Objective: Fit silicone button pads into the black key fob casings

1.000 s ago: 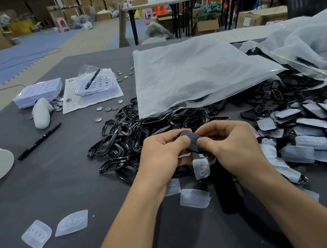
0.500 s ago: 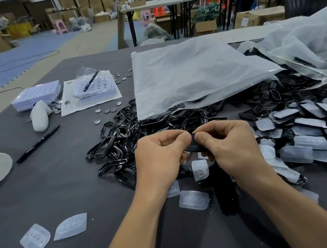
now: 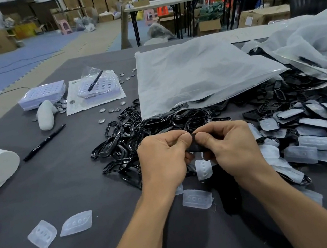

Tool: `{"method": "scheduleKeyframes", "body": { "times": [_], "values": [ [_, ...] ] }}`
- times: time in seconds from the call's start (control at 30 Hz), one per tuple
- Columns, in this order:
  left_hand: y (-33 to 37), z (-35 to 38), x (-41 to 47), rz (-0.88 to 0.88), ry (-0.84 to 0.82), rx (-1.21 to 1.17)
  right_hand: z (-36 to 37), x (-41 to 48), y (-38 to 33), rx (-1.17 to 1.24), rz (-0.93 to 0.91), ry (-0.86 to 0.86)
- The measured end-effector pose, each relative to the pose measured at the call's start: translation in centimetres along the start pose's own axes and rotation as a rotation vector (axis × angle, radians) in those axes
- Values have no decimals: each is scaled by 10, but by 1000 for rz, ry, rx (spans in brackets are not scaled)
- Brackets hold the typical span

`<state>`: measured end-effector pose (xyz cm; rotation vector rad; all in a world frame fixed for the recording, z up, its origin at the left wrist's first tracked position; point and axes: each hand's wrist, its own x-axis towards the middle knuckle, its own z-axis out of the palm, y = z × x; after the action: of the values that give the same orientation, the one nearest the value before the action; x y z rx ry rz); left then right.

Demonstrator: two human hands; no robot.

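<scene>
both hands, left hand (image 3: 164, 156) and right hand (image 3: 230, 145), fingers pinched shut on one black casing (image 3: 194, 146) mid-table. right pile of fitted fobs (image 3: 310, 125) done; empty casings (image 3: 129, 133), loose pads (image 3: 196, 198) remain.

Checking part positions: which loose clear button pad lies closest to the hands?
The upright pad just below the hands, between the wrists; the other loose pads lie farther down or left.

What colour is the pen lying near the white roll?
Black pen, clearest in the head view.
</scene>
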<state>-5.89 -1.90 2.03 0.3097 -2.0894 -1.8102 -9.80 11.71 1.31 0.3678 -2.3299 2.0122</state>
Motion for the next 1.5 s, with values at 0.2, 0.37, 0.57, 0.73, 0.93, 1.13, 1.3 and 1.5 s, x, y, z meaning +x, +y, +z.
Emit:
{"method": "scheduleKeyframes", "body": {
  "times": [0.2, 0.37, 0.57, 0.73, 0.93, 1.13, 1.3, 1.5],
  "values": [
    [-2, 3, 0, 16, 66, 8, 1, -1, 2, 166, 37, 7],
    [-2, 3, 2, -61, 45, -170, 10, -2, 3, 207, 23, 44],
    [-8, -2, 4, -47, 2, -38, 12, -1, 7, 45, -16, 31],
    [-7, -8, 4, 0, -28, 109, 7, 1, 6, 117, 39, -45],
    [-6, -8, 10, -55, 47, 1, 5, 3, 3, 268, 88, -86],
    [-12, -6, 9, -67, 74, 16, 8, 1, 4, 215, 60, -36],
    [-14, -9, 9, -57, -22, 19, 12, 0, 6, 90, 23, -30],
    [-15, -7, 12, -89, -76, 5, 3, 4, 9, 174, 81, -6]
  ]
}}
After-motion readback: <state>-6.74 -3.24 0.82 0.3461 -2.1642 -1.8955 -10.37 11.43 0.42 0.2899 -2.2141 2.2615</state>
